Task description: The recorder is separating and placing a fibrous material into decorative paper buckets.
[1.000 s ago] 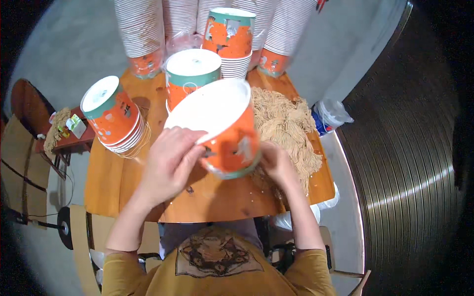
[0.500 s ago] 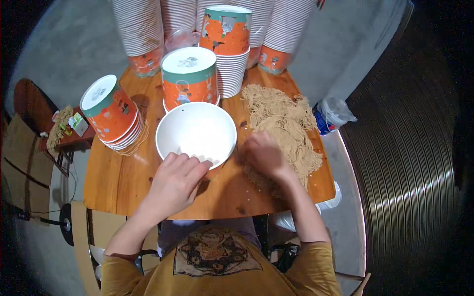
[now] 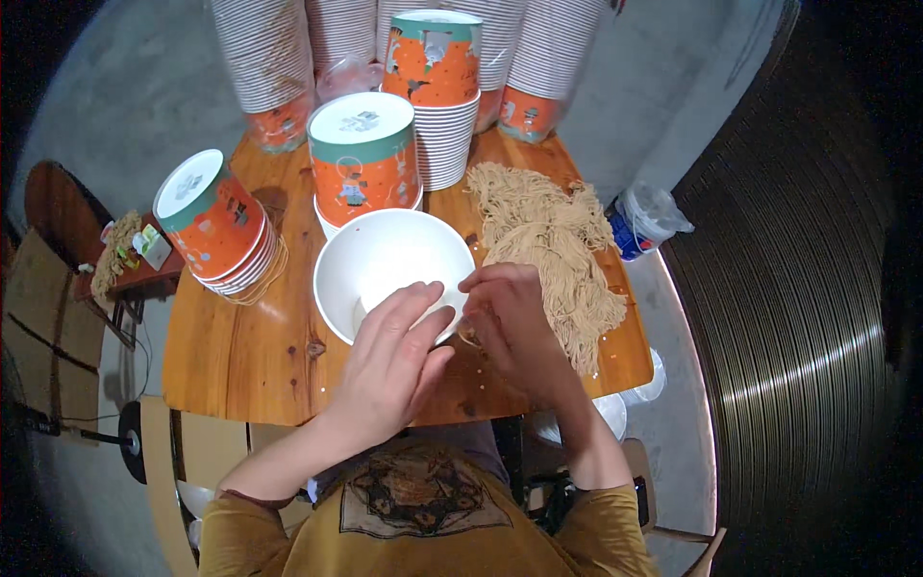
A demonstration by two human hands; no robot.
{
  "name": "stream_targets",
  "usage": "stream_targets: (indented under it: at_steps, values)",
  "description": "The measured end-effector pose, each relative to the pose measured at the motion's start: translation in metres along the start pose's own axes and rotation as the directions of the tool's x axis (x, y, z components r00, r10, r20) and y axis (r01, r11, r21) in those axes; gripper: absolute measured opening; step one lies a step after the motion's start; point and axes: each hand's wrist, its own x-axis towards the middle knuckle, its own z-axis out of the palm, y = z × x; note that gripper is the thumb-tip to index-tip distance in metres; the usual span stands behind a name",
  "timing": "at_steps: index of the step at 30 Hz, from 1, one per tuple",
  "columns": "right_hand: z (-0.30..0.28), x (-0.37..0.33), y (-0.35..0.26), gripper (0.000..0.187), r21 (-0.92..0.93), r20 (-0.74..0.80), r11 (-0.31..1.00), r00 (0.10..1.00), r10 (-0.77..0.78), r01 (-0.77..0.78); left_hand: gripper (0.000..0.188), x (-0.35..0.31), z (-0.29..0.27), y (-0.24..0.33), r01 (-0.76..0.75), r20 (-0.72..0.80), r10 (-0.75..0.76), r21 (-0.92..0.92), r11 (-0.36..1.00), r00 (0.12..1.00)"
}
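A white-lined paper bucket (image 3: 389,252) stands on the wooden table in front of me, its wide mouth tilted up toward me. My left hand (image 3: 389,361) reaches over its near rim with the fingers stretched out and slightly apart. At the bucket's right edge is my right hand (image 3: 514,327), its fingers curled together; whether a strand is pinched in them is hard to make out. Just beyond the right hand lies a heap of tan cords (image 3: 558,255), spread along the table's right side.
Upside-down orange and green paper buckets (image 3: 363,168) stand behind the open one. A taller stack (image 3: 433,77) rises farther back, and a leaning stack (image 3: 213,226) sits at left with loops around it. Plastic-wrapped stacks (image 3: 261,58) line the back. A lidded pail (image 3: 646,221) is off the right edge.
My left hand has let go of the near rim and moved right, fingers straightening. My right hand has left the cords and come to the bucket, which has shifted slightly right.
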Motion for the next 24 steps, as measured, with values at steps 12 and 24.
stream_targets:
  at_steps: [12, 24]
  values:
    - [-0.023, -0.01, -0.041, 0.012, 0.299, -0.068, 0.938, 0.976, 0.206, -0.177, 0.014, -0.002, -0.012, 0.018, 0.069, 0.002, -0.069, -0.007, 0.998, 0.998]
    - [-0.008, -0.04, -0.052, 0.013, 0.327, 0.267, 0.909, 0.948, 0.175, -0.26, 0.019, -0.014, -0.037, 0.018, 0.145, 0.516, -0.127, 0.005, 0.989, 0.847]
